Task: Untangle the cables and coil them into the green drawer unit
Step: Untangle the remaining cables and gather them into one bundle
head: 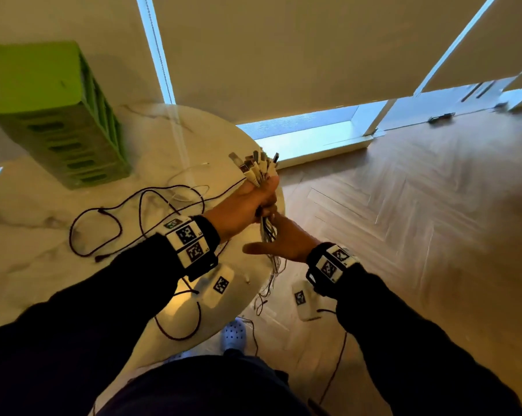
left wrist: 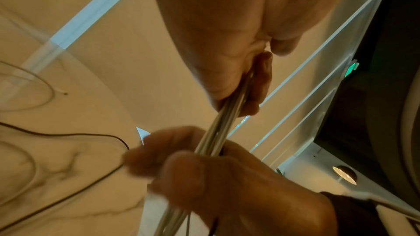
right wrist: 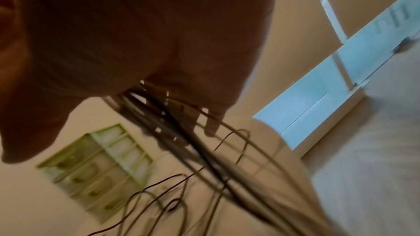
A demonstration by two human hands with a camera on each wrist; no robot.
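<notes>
Gripping a bundle of white cables [head: 258, 171] in its fist, the left hand [head: 244, 208] holds them above the edge of the round marble table [head: 37, 235], with the USB plugs fanned out past the thumb. Just below, the right hand [head: 279, 240] has its fingers curled around the same strands, thumb extended, while the loose ends trail toward the wood floor [head: 403, 235]. A dark red cable [head: 103, 232] sprawls in loops on the tabletop. The green drawer unit [head: 52, 115] stands at the table's far left, well apart from both hands.
</notes>
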